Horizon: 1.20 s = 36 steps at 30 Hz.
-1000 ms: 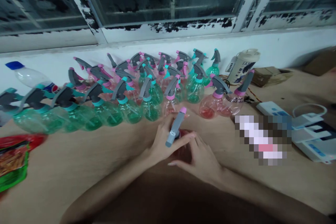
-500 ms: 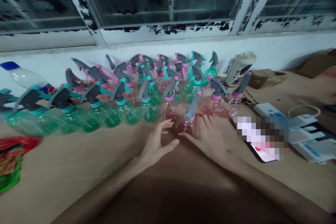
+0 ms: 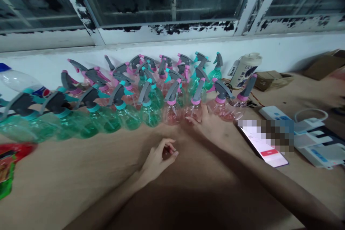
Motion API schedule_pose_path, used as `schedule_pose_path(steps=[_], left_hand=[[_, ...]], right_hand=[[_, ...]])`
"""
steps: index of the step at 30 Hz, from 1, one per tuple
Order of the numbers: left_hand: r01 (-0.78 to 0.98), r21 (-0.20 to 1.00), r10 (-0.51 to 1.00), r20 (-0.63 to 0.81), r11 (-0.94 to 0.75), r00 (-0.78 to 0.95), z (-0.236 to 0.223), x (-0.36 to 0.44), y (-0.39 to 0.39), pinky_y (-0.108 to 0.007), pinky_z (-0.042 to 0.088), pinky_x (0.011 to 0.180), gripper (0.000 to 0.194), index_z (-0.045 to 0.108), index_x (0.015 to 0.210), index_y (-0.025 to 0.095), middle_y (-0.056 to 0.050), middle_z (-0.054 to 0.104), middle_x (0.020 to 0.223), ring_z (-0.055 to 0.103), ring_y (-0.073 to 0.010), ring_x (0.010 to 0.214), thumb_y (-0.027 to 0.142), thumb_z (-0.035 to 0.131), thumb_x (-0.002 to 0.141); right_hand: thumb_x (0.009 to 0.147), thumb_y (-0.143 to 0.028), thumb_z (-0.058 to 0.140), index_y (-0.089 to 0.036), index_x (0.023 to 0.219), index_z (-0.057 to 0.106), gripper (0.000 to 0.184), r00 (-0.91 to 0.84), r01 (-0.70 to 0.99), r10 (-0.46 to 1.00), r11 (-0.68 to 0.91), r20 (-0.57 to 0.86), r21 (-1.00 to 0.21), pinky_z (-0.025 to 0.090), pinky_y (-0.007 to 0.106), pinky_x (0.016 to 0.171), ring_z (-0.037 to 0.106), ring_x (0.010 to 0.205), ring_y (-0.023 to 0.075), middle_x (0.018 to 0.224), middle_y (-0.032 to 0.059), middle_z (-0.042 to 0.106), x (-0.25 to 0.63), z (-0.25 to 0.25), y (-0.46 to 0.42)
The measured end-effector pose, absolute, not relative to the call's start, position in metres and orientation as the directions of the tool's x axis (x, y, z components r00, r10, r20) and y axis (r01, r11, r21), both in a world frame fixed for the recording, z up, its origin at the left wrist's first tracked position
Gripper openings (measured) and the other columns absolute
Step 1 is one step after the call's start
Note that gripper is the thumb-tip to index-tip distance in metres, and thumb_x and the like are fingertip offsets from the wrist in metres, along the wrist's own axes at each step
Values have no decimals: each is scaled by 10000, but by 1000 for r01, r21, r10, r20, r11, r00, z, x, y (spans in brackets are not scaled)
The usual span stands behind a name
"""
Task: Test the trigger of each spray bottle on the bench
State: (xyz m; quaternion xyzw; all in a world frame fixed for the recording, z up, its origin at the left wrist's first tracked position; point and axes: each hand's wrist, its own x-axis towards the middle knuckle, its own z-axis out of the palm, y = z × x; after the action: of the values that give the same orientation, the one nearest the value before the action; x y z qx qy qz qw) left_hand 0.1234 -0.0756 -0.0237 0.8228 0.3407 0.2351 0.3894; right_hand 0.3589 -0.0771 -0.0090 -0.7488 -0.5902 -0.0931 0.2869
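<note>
My right hand (image 3: 212,126) reaches forward and cups the base of a pink spray bottle (image 3: 194,107) with a grey trigger, which stands upright in the front row between two other pink bottles. My left hand (image 3: 159,155) rests on the wooden table (image 3: 81,176), a little nearer to me. Its fingers are loosely curled with nothing in them. Behind stand several rows of green spray bottles (image 3: 126,115) and pink ones (image 3: 223,106), packed against the white wall.
A phone (image 3: 269,147) lies right of my right arm, with white devices and a cable (image 3: 315,143) beyond it. At the back right stand a white tumbler (image 3: 245,68) and a cardboard box (image 3: 272,79). A soda bottle (image 3: 18,82) and a red-green snack bag (image 3: 7,165) lie at the left.
The pink bottle, held in both hands near me a second ago, has moved forward into the front row. My left hand has let go and drawn back onto the table.
</note>
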Motion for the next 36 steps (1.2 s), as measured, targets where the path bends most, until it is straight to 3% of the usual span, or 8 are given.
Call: schedule_pose_path(steps=[6,10,12,16,22,27,33,36], left_hand=[[435,800,756,35,-413,653,-25,123,-73,-262,478,694,205,517,1095,250,24,641,854,594,-133,726,297,497,897],[449,805,770,15,-388,638,-24,123,-72,-251,466,698,209,516,1094,252,29,637,858,593,-131,749,311,497,895],[447,808,772,15,-384,636,-25,123,-72,-251,461,694,210,513,1095,250,27,637,860,592,-133,753,316,493,897],[443,807,772,26,-391,635,-27,123,-71,-258,452,692,218,505,1101,251,23,636,871,590,-136,753,325,496,896],[452,804,782,27,-387,622,-30,123,-69,-261,446,702,217,506,1098,253,25,625,871,588,-137,770,334,491,898],[448,806,780,28,-387,625,-30,122,-69,-260,446,703,214,504,1097,257,28,621,873,585,-134,773,326,497,895],[444,809,782,30,-385,622,-32,122,-69,-270,452,705,213,505,1096,253,21,619,872,589,-138,767,320,492,894],[451,804,781,26,-387,624,-30,123,-69,-272,454,703,209,511,1086,250,19,624,864,585,-140,756,330,488,894]], right_hand=[[884,-557,405,-89,1417,259,724,269,922,839,-83,474,-377,520,421,593,674,749,311,1190,249,582,357,-7,-86],[899,-470,449,-148,1256,495,483,244,910,832,-20,498,-414,481,325,581,620,604,199,896,111,672,369,-2,-112],[900,-438,460,-177,1106,590,357,248,895,818,11,519,-446,444,284,545,570,540,165,729,42,637,382,-1,-122],[879,-449,483,-181,978,606,311,366,867,720,-35,589,-496,403,276,523,501,496,150,635,-4,563,410,-2,-127],[788,-538,556,-172,994,507,423,468,864,611,-166,639,-475,462,396,687,575,751,242,951,115,599,423,-1,-109],[770,-599,527,-142,1195,397,637,505,850,594,-215,626,-481,465,483,770,554,1026,345,1138,200,555,421,1,-101],[825,-569,461,-135,1160,507,550,489,854,690,-255,533,-454,467,481,772,601,973,352,1045,183,643,419,1,-96],[831,-579,449,-133,1187,508,574,492,859,702,-295,514,-418,479,475,738,583,1004,363,1129,205,598,414,3,-104]])
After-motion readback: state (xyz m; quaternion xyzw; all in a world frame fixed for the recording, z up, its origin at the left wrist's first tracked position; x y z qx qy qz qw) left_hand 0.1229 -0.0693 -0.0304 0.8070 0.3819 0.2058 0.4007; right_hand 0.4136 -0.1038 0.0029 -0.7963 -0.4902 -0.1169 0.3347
